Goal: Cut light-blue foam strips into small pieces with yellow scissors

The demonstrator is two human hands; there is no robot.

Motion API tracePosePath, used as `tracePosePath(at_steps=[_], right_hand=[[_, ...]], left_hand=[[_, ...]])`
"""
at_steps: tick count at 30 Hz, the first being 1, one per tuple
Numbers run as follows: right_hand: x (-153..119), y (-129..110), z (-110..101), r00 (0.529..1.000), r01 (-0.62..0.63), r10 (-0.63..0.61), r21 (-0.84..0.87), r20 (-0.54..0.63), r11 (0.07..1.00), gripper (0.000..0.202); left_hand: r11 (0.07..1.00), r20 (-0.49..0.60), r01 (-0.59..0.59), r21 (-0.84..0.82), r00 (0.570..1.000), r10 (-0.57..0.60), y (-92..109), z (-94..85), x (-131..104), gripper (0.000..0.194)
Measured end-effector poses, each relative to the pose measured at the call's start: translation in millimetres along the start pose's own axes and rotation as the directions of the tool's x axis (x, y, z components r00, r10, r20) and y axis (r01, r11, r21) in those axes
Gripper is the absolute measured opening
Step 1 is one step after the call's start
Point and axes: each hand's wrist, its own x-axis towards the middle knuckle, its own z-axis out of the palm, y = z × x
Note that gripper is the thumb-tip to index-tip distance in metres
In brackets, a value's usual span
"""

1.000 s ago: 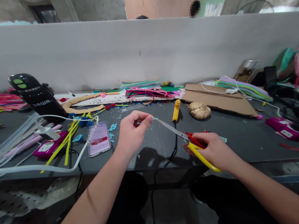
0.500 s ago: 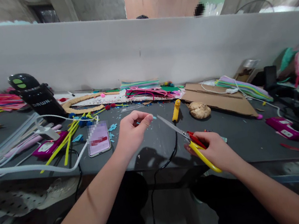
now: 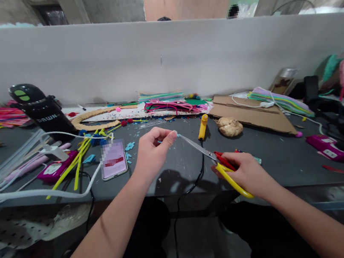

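My left hand (image 3: 157,147) pinches a small light-blue piece (image 3: 177,135), of which only a bit shows past the thumb and fingertips. With my right hand (image 3: 244,170) I grip a pair of scissors (image 3: 210,154) by its red and yellow handles. The blades point up and left, and their tips are right at the blue piece. Below and left of my left hand, several light-blue scraps (image 3: 130,146) lie beside a phone (image 3: 113,160). A yellow-handled tool (image 3: 203,127) with a black cord stands behind the scissors.
A black bottle (image 3: 44,118) stands at the left near yellow strips (image 3: 82,155) and a purple device (image 3: 57,172). White cables cross there. A lumpy beige object (image 3: 230,126) and flat cardboard (image 3: 254,114) lie right of centre. Another purple device (image 3: 330,147) sits far right.
The scissors have shifted slightly left, and their tips have come up to the blue piece at my left fingertips. My left hand has hardly moved.
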Motion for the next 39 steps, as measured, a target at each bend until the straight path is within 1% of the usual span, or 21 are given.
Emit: tracePosePath(at_steps=[5,11,18,26,34,39], right_hand=[[0.7,-0.2,-0.4,1.000,0.005,-0.005,-0.009,-0.007,1.000,0.028],[0.8,-2.3,0.3,1.000,-0.019,0.018,0.022,0.014,1.000,0.034],[0.1,0.1,0.7,0.999,-0.033,0.031,0.049,0.025,0.998,0.033],[0.7,2.5,0.9,0.999,-0.022,0.022,0.012,0.025,1.000,0.032],[-1.3,-1.4,1.5,0.999,-0.036,0.036,0.003,0.030,0.999,0.030],[0.6,1.5,2.8,0.999,-0.028,0.027,0.006,0.045,1.000,0.030]], left_hand=[[1.000,-0.005,-0.001,0.004,1.000,0.001,-0.1,0.7,-0.9,0.032],[1.000,-0.003,0.000,0.021,1.000,0.000,2.7,1.1,-1.3,0.029],[0.999,-0.010,-0.008,0.031,1.000,0.008,1.6,0.0,-0.4,0.030],[0.999,-0.010,-0.003,0.040,1.000,0.003,4.4,0.6,-0.4,0.028],[0.999,-0.022,0.008,0.047,1.000,-0.007,5.5,-0.6,-1.5,0.027],[0.998,-0.023,0.002,0.060,1.000,0.000,5.9,-0.8,-1.5,0.026]])
